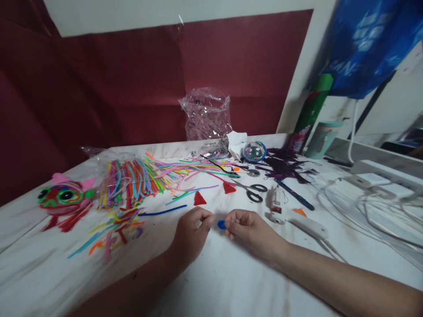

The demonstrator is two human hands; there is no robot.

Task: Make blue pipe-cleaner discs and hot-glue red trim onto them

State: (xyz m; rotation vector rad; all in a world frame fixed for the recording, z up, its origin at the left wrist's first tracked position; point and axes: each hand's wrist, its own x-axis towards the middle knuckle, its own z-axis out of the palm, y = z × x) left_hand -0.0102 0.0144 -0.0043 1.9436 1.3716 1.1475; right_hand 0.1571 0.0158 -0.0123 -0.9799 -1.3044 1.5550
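Both my hands rest on the white table (231, 281) near its middle. My left hand (191, 231) and my right hand (247, 229) are closed in a pinch, and between them they hold a small blue pipe-cleaner loop (221, 224). A loose blue pipe cleaner (163, 212) lies just left of my left hand. Two small red triangles (199, 199) (229, 188) lie a little beyond my fingers.
A heap of coloured pipe cleaners (139, 178) in a clear bag spreads at the left, beside a pink and red pipe-cleaner animal (64, 198). Scissors (253, 190), a glue gun (276, 203), a dark purple pile (284, 164), a crumpled clear bag (206, 115) and white cables (360, 198) lie beyond and right.
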